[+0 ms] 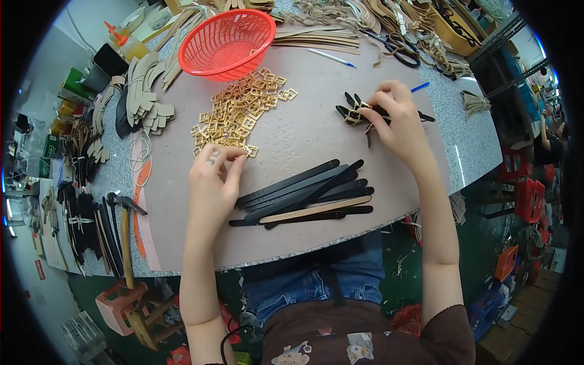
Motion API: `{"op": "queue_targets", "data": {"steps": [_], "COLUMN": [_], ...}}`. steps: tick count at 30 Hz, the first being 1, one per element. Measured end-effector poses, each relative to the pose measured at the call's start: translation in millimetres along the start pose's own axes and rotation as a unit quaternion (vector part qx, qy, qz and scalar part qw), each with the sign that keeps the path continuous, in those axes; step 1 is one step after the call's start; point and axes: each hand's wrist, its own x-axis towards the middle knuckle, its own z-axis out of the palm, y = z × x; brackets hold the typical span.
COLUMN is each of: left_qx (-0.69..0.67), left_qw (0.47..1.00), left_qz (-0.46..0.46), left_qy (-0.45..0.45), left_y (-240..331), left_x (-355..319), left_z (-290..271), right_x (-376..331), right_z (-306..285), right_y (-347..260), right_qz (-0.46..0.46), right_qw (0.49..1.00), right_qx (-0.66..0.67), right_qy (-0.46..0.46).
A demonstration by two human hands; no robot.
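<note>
A heap of gold square buckles [234, 109] lies left of the middle of the table. At its near edge my left hand [213, 176] has thumb and forefinger closed together on a gold buckle [251, 151]. On the right, my right hand [398, 118] is closed over a small bunch of black straps with gold buckles [354, 113]; its fingers partly hide them. Between my forearms several black straps [298, 188] lie loosely across each other, some with a row of holes. One strap among them shows its tan side [316, 208] upward.
A red plastic basket [228, 45] stands behind the buckles. A white pen [331, 58] and black-handled scissors [403, 50] lie at the back. Beige strap bundles [146, 94] and a hammer [126, 231] are at the left. The table's curved near edge [304, 250] meets my waist.
</note>
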Motion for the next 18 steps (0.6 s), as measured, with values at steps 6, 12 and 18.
{"op": "queue_targets", "data": {"steps": [6,12,18], "left_qx": [0.171,0.091,-0.123], "left_qw": [0.978,0.989,0.979], "left_qz": [0.113,0.116,-0.093], "left_qy": [-0.026,-0.010,0.131], "left_y": [-11.6,-16.9,-0.6], "left_x": [28.6,14.2,-40.4], "left_z": [-5.8,-17.5,-39.2], "right_x": [-11.5,-24.0,-12.4], "right_z": [17.1,54.7,77.7], "right_y": [-61.9,-137.1,-161.8], "right_qz": [0.039,-0.095,-0.030], "right_qw": [0.992,0.957,0.958], "right_qx": [0.122,0.228,0.177], "right_qy": [-0.002,-0.148,-0.223]}}
